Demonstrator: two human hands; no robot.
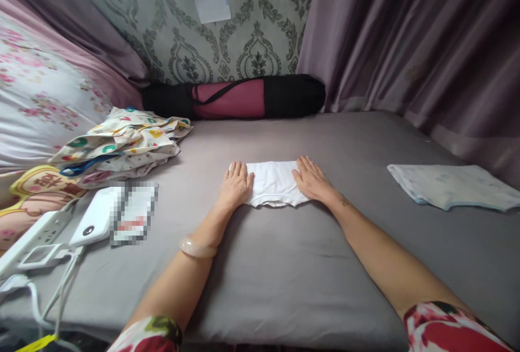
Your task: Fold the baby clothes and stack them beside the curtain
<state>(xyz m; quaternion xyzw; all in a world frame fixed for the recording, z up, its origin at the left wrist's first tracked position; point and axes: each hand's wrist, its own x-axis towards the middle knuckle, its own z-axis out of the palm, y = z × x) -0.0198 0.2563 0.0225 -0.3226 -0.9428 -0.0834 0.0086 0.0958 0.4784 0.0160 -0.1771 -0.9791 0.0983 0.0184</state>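
One folded white garment [273, 183] lay flat at the middle of the grey sheet [264, 281], its curved, slightly puckered edge toward the person. Two hands were on it, one per side. The left hand [238, 184] lay palm down over the left end, its forearm reaching forward and inward. The right hand [313, 180] lay palm down over the right end, its forearm angled in from the opposite side. Both sets of fingers were extended and pointed away from the person, with narrow gaps between them; both thumbs were set inward on the fabric. Neither hand gripped: contact was by flat palm and fingers. One pale bangle [197, 247] encircled the left forearm near the wrist.

Well apart on the right lay one folded pale cloth [455, 185] with light blue edging. On the left stood one loose pile of printed clothes [132, 141]; its items could not be counted from where I stood. Nearer the person were one white device [97, 215], one pixelated item [136, 214] just beside it and one white power strip [34, 241] with cables. One black and dark pink rolled bag [229, 98] lay along the far edge, below the patterned wall [264, 32], which carried one white paper [212, 6].
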